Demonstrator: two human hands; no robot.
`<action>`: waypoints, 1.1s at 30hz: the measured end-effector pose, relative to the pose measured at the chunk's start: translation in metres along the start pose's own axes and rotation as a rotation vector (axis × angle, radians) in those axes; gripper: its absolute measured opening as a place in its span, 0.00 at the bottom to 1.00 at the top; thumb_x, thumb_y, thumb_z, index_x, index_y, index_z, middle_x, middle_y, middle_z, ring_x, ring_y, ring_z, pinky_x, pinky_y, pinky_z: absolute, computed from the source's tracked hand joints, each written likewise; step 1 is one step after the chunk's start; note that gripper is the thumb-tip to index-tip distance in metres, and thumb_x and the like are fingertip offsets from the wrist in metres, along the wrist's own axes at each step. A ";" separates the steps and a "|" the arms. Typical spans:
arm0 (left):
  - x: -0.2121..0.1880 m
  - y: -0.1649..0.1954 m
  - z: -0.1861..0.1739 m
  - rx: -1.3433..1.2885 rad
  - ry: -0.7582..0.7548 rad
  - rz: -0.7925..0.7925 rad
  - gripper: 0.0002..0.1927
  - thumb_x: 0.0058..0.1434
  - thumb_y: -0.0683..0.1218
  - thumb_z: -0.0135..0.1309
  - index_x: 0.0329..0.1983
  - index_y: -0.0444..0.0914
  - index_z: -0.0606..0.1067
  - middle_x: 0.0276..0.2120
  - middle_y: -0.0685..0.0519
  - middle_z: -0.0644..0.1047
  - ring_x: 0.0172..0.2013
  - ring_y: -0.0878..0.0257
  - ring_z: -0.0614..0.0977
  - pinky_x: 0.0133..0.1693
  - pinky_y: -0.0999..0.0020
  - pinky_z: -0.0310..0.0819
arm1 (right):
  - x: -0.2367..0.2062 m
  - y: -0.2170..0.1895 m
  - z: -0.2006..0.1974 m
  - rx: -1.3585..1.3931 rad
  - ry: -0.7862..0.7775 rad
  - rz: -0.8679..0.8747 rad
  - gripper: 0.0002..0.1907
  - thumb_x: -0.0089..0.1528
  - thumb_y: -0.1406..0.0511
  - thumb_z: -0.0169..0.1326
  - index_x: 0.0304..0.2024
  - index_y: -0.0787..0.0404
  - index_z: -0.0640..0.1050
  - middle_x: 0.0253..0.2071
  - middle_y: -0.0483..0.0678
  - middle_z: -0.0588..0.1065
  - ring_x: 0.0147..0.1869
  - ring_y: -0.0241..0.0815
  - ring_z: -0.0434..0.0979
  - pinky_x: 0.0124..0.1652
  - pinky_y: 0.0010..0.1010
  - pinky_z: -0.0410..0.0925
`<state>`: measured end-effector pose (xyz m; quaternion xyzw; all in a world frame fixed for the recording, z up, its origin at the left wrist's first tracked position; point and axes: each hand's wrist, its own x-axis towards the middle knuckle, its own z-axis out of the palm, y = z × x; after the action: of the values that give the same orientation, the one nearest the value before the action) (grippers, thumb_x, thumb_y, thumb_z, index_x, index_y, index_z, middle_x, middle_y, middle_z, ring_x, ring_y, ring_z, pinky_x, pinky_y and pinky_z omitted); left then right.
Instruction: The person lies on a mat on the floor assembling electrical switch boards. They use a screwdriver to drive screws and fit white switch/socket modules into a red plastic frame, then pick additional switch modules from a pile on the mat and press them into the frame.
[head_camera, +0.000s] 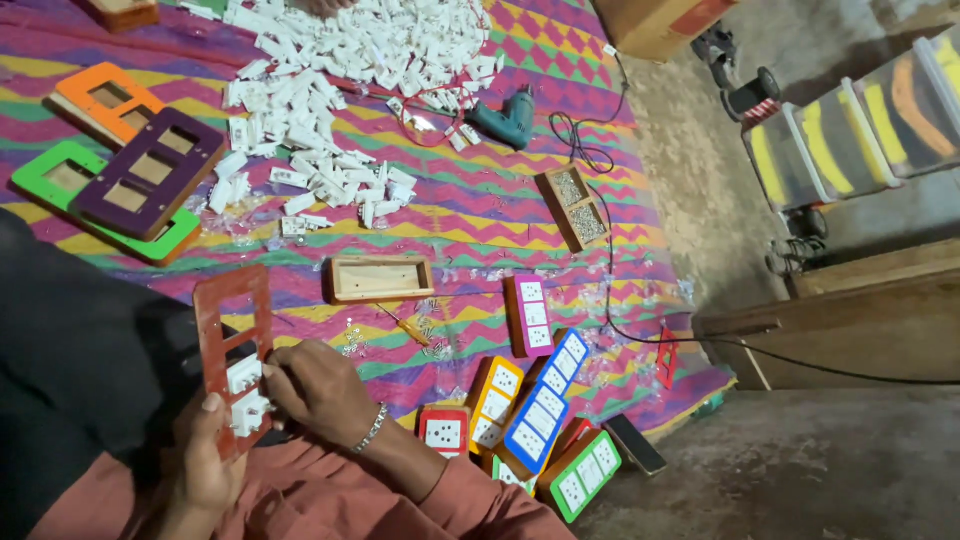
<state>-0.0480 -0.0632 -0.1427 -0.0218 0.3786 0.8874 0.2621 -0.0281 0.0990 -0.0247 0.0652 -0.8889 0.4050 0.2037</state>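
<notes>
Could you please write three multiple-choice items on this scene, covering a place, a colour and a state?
1. Where does the drill lie?
A. beside the heap of white sockets
B. on the concrete floor
C. inside the wooden tray

2. What colour is the plate held in the hands?
A. green
B. red-brown
C. blue

3. How is that plate filled?
A. every opening empty
B. every opening filled
C. sockets low down, top opening empty

Answers:
1 A, it rests on the mat by the heap.
2 B, its frame is red-brown.
3 C, the left hand holds it while the right hand touches the fitted sockets.
</notes>
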 end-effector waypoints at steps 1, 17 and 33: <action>-0.001 0.001 0.001 -0.008 -0.001 -0.007 0.32 0.70 0.57 0.42 0.68 0.29 0.65 0.54 0.47 0.75 0.51 0.58 0.77 0.53 0.57 0.70 | 0.000 0.000 0.001 -0.004 0.007 -0.006 0.06 0.70 0.67 0.56 0.45 0.64 0.75 0.37 0.53 0.73 0.41 0.52 0.75 0.42 0.41 0.70; -0.001 0.002 0.001 -0.021 0.012 -0.007 0.33 0.74 0.58 0.42 0.70 0.28 0.64 0.53 0.47 0.73 0.49 0.61 0.76 0.50 0.60 0.70 | -0.001 0.000 0.003 0.034 0.025 0.010 0.08 0.71 0.65 0.54 0.42 0.66 0.75 0.35 0.54 0.74 0.38 0.51 0.76 0.40 0.39 0.70; 0.006 0.020 0.029 0.032 -0.077 0.019 0.29 0.70 0.58 0.43 0.64 0.33 0.69 0.45 0.51 0.79 0.39 0.63 0.80 0.37 0.64 0.76 | 0.011 -0.003 -0.001 0.224 -0.022 0.231 0.08 0.66 0.67 0.57 0.38 0.68 0.77 0.30 0.49 0.79 0.31 0.36 0.78 0.31 0.29 0.72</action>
<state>-0.0583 -0.0518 -0.1099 0.0202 0.3827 0.8839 0.2682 -0.0368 0.0985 -0.0170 -0.0107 -0.8419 0.5217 0.1375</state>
